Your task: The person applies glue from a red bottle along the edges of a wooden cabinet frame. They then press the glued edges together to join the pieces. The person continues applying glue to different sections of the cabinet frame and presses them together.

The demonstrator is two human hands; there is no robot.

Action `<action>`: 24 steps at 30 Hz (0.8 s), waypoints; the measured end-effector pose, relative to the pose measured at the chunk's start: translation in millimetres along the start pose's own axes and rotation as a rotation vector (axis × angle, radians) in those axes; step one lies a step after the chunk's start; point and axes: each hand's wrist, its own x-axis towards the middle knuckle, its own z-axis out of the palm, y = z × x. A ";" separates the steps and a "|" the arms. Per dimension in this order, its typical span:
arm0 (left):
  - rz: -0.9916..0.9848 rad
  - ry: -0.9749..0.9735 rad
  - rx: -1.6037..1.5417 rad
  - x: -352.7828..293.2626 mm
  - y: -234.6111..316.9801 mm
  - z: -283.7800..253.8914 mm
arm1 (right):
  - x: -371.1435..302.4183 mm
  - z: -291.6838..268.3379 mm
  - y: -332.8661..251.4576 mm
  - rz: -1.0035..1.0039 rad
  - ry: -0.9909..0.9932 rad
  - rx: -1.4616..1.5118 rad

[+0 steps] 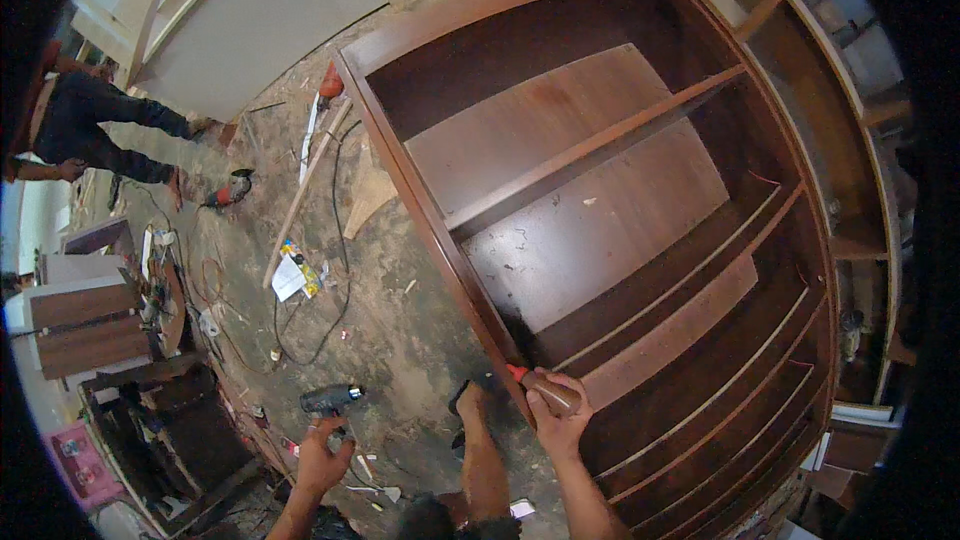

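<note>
My right hand (562, 428) is wrapped round a small brown squeeze bottle (556, 396) with a red tip, held over the near-left edge of a large dark brown cabinet frame (440, 240). The red tip points left, close to the frame's edge. To the left, my left hand (322, 458) is at the handle of a dark gun-shaped power tool (328, 400). Its bright metal tip points right. The fingers partly hide the handle, and the grip shows only in part. The cabinet lies with its open side up, divided by several brown cross boards (600, 145).
A leg (484, 460) with a dark sandal stands between my forearms. Cables, a wood strip (305, 190) and scraps litter the floor. Another person (95, 125) is at the far left, near a power tool (228, 188). Dark boxes (165, 430) and a pink tray (85, 465) stand at left.
</note>
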 end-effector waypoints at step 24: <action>0.068 0.015 -0.003 -235.6 -93.9 112.3 | -181.2 -193.6 41.4 -0.081 0.097 -0.027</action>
